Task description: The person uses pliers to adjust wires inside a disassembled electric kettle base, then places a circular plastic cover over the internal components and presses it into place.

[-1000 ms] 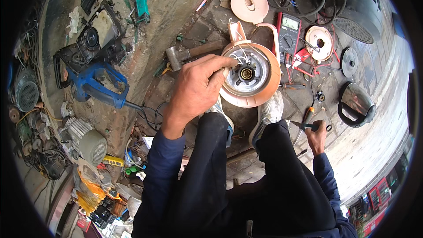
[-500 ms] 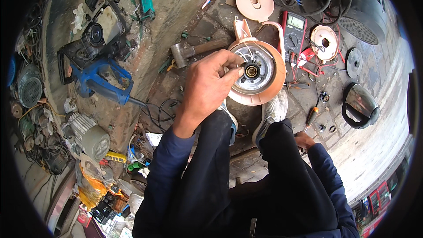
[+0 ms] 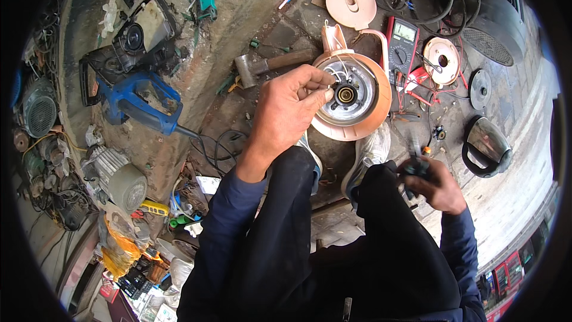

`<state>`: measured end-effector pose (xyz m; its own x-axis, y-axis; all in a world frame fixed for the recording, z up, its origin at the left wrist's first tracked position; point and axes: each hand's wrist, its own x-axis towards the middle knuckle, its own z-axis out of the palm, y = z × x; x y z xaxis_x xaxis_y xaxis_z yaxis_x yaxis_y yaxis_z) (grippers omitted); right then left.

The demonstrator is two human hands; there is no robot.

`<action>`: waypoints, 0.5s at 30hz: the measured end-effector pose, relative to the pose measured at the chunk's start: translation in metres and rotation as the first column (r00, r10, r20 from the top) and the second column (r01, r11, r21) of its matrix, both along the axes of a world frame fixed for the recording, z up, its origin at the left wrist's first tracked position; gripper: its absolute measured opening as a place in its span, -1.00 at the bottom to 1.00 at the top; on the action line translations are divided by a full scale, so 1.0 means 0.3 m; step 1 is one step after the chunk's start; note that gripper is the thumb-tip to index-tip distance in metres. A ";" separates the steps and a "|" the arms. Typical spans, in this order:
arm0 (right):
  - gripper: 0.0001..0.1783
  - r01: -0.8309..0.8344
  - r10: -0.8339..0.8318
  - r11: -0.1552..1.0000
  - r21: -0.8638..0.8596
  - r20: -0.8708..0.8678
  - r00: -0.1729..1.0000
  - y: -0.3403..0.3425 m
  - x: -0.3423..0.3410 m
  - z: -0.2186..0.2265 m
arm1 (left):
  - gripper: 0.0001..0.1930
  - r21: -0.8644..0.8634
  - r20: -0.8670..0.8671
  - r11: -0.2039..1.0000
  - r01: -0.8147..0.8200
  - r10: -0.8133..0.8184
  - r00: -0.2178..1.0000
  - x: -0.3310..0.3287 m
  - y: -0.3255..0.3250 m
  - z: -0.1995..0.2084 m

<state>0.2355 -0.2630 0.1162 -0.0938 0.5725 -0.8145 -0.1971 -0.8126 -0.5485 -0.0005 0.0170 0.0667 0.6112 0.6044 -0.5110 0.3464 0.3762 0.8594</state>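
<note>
An upturned peach-coloured electric kettle [image 3: 354,132] lies between my feet, its metal underside bared. In that underside sit a round black connector [image 3: 345,94] and a few white wires [image 3: 338,74]. My left hand [image 3: 286,107] is closed in a pinch at the connector's left edge, beside the wires; what lies between the fingertips is hidden. Off to the right, by my right knee, my right hand [image 3: 442,188] is closed round a dark tool [image 3: 418,169]. Motion blurs the tool, and its kind cannot be made out.
Beyond the kettle lie a red multimeter [image 3: 401,48], a peach lid [image 3: 351,5] and a ring-shaped base [image 3: 441,61]. A hammer [image 3: 268,65] is left of it. Further left are a blue power saw [image 3: 140,101] and a grey motor [image 3: 119,179]. A dark kettle [image 3: 487,146] stands right.
My right hand has risen from beside my knee, outward and slightly up, with a dark tool in it. My left hand keeps its pinch at the connector. The view has shifted slightly.
</note>
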 end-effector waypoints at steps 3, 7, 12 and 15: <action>-0.58 -0.275 0.203 0.925 0.261 0.270 0.941 0.156 -0.100 -0.059 | -0.78 -0.029 0.040 1.000 0.002 -0.001 0.999 0.000 0.019 -0.014; -0.67 -0.563 0.306 0.802 0.199 0.673 0.674 0.270 -0.124 -0.056 | -0.80 -0.032 0.010 0.998 0.048 -0.048 0.999 -0.008 0.042 -0.011; -0.77 -0.716 0.417 0.698 -0.010 0.819 0.395 0.367 -0.102 -0.008 | -0.83 -0.028 0.004 0.998 0.065 -0.064 0.998 -0.004 0.054 -0.005; -0.81 -0.759 0.400 0.650 -0.022 0.860 0.318 0.392 -0.093 0.020 | -0.83 -0.049 0.017 0.998 0.048 -0.047 0.999 -0.002 0.050 -0.006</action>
<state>0.2075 -0.1455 0.1223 -0.0021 0.8610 -0.5086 0.8660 -0.2528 -0.4315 -0.0011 0.0319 0.0650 0.6467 0.5491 -0.5294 0.3512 0.4017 0.8457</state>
